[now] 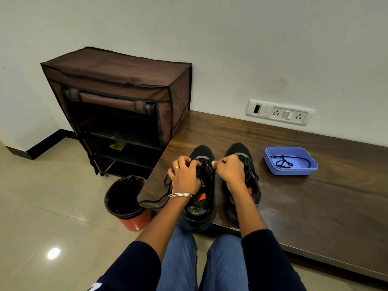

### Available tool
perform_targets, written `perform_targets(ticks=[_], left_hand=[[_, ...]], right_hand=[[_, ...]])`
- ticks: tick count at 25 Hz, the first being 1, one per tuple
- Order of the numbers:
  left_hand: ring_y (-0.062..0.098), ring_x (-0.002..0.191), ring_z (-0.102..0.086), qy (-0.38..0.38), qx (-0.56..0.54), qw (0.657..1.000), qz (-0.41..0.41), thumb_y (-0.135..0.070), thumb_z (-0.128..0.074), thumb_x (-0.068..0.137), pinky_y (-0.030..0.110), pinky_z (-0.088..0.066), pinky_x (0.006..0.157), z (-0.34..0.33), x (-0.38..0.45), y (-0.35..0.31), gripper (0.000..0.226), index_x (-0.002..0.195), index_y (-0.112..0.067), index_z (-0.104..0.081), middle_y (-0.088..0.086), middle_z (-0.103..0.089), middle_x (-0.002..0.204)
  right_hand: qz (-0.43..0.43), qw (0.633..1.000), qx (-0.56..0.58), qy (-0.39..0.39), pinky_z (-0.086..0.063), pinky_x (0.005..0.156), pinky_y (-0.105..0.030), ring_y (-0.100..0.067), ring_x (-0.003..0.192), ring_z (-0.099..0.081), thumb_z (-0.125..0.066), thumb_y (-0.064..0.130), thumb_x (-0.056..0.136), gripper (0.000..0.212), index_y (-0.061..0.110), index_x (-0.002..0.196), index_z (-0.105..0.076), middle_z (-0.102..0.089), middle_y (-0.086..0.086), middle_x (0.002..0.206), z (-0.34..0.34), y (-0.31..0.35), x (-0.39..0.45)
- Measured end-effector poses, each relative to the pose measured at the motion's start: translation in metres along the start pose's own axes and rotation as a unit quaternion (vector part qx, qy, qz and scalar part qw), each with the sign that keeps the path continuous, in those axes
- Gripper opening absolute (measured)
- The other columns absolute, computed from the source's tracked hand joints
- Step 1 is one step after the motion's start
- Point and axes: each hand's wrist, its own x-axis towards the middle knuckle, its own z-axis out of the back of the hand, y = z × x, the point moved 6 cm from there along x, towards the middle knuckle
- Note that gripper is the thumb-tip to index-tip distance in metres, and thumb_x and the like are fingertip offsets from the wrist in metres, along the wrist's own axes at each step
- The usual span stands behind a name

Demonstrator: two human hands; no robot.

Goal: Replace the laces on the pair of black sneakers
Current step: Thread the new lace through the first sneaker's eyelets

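Two black sneakers stand side by side at the front edge of a dark wooden platform, toes pointing away from me. Over the left sneaker my left hand pinches its black lace with curled fingers near the upper eyelets. The loose end of that lace trails left off the platform's corner. My right hand is curled between the two shoes, pinching a lace strand beside the right sneaker. A blue plastic tray to the right holds another black lace.
A brown fabric shoe rack stands open against the wall at the left. A red bin with a dark liner sits on the tiled floor below the platform's corner. A white socket panel is on the wall. My knees in jeans are below the platform edge.
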Motion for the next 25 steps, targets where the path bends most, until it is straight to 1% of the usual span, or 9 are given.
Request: perform_targets(ticks=[2, 3, 5, 7, 10, 13, 18, 23, 25], left_hand=[[0.023, 0.133, -0.025, 0.000, -0.015, 1.000, 0.006, -0.014, -0.063, 0.076, 0.052, -0.022, 0.107, 0.000, 0.000, 0.001, 0.052, 0.123, -0.033, -0.052, -0.001, -0.033, 0.137], [0.022, 0.134, -0.026, 0.005, -0.026, 1.000, 0.011, -0.014, -0.064, 0.076, 0.052, -0.021, 0.108, -0.001, 0.000, 0.002, 0.057, 0.128, -0.032, -0.048, -0.001, -0.035, 0.138], [0.019, 0.135, -0.029, 0.009, -0.054, 0.998, 0.031, -0.015, -0.065, 0.075, 0.052, -0.019, 0.110, -0.002, 0.001, 0.005, 0.069, 0.137, -0.028, -0.038, -0.002, -0.039, 0.138], [0.019, 0.134, -0.034, 0.009, -0.101, 0.993, 0.054, -0.016, -0.066, 0.075, 0.054, -0.017, 0.112, -0.003, 0.003, 0.009, 0.078, 0.142, -0.024, -0.029, -0.004, -0.044, 0.138], [0.017, 0.126, -0.047, 0.030, -0.169, 0.982, 0.081, -0.011, -0.067, 0.072, 0.052, -0.016, 0.113, -0.007, 0.004, 0.014, 0.089, 0.146, -0.022, -0.018, -0.009, -0.053, 0.130], [0.016, 0.118, -0.054, 0.022, -0.209, 0.973, 0.095, -0.006, -0.067, 0.071, 0.048, -0.018, 0.113, -0.004, 0.003, 0.017, 0.095, 0.149, -0.018, -0.012, -0.012, -0.057, 0.124], [0.018, 0.113, -0.058, -0.002, -0.210, 0.975, 0.077, -0.004, -0.064, 0.071, 0.047, -0.035, 0.107, -0.002, 0.001, 0.017, 0.094, 0.149, -0.014, -0.012, -0.012, -0.060, 0.120], [0.019, 0.113, -0.059, -0.006, -0.201, 0.977, 0.073, -0.003, -0.064, 0.072, 0.045, -0.038, 0.105, 0.000, 0.000, 0.014, 0.092, 0.149, -0.013, -0.013, -0.009, -0.060, 0.121], [0.020, 0.113, -0.059, -0.008, -0.199, 0.977, 0.074, -0.003, -0.064, 0.073, 0.043, -0.039, 0.104, 0.002, -0.001, 0.014, 0.092, 0.149, -0.013, -0.013, -0.008, -0.060, 0.122]], right_hand=[[0.036, 0.977, 0.202, -0.053, -0.047, 0.070, -0.030, -0.016, 0.080, -0.064, -0.065, 0.020, 0.089, 0.022, 0.014, 0.069, -0.072, -0.071, -0.001, 0.079, 0.027, 0.017, -0.010], [0.058, 0.940, 0.329, -0.073, -0.046, 0.070, -0.026, -0.010, 0.078, -0.062, -0.061, 0.015, 0.091, 0.021, 0.016, 0.072, -0.071, -0.072, 0.001, 0.083, 0.045, 0.027, -0.016], [0.095, 0.845, 0.519, -0.085, -0.036, 0.055, -0.018, -0.007, 0.064, -0.056, -0.051, 0.012, 0.096, 0.023, 0.015, 0.076, -0.062, -0.073, -0.004, 0.083, 0.081, 0.040, -0.023], [0.119, 0.805, 0.575, -0.087, -0.030, 0.046, -0.019, -0.011, 0.054, -0.051, -0.048, 0.017, 0.100, 0.024, 0.015, 0.077, -0.055, -0.068, -0.005, 0.070, 0.104, 0.045, -0.025], [0.099, 0.896, 0.425, -0.082, -0.035, 0.051, -0.021, -0.007, 0.049, -0.046, -0.059, 0.028, 0.095, 0.023, 0.017, 0.075, -0.054, -0.054, 0.001, 0.057, 0.088, 0.041, -0.021], [0.059, 0.985, 0.164, -0.018, -0.048, 0.063, -0.032, -0.012, 0.058, -0.056, -0.069, 0.032, 0.087, 0.024, 0.015, 0.080, -0.054, -0.063, -0.003, 0.068, 0.032, 0.020, -0.003], [0.051, 0.998, -0.006, 0.043, -0.051, 0.083, -0.036, -0.027, 0.097, -0.062, -0.072, 0.028, 0.087, 0.023, 0.008, 0.095, -0.069, -0.068, -0.010, 0.097, -0.021, -0.005, 0.007], [0.043, 0.998, 0.003, 0.038, -0.052, 0.088, -0.038, -0.030, 0.107, -0.062, -0.071, 0.021, 0.088, 0.031, 0.006, 0.115, -0.069, -0.068, -0.015, 0.108, -0.019, -0.004, 0.008], [0.052, 0.997, -0.023, 0.061, -0.052, 0.083, -0.036, -0.028, 0.100, -0.063, -0.069, 0.023, 0.089, 0.023, 0.008, 0.107, -0.071, -0.068, -0.013, 0.097, -0.020, -0.002, 0.008]])
